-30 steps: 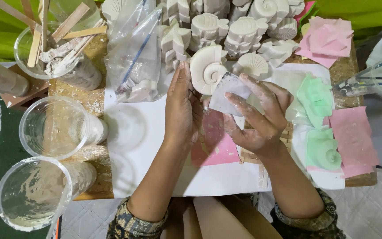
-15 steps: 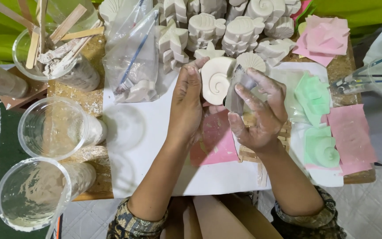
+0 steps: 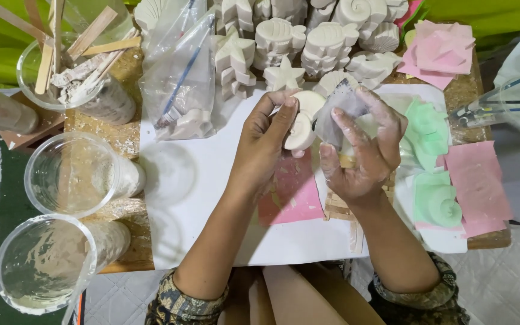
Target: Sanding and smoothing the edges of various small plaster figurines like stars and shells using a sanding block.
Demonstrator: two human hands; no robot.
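My left hand (image 3: 266, 141) holds a white plaster snail-shell cast (image 3: 302, 123) by its edge, tilted on its side above the white sheet (image 3: 200, 198). My right hand (image 3: 365, 147), dusted with white powder, grips a small clear plastic bag (image 3: 338, 111) right beside the cast, touching it. Both hands hover over a pink mould (image 3: 293, 192) that lies on the sheet.
Rows of white plaster casts (image 3: 308, 36), stars, fish and shells, fill the far edge. A clear bag with a cast and a brush (image 3: 179, 90) lies at the back left. Plastic cups (image 3: 70, 174) and one with wooden sticks (image 3: 73, 72) stand left. Green (image 3: 434, 201) and pink moulds (image 3: 476, 180) lie right.
The shell cast has turned from lying face up to standing on edge in my left hand. My right hand has brought the clear bag up against it.
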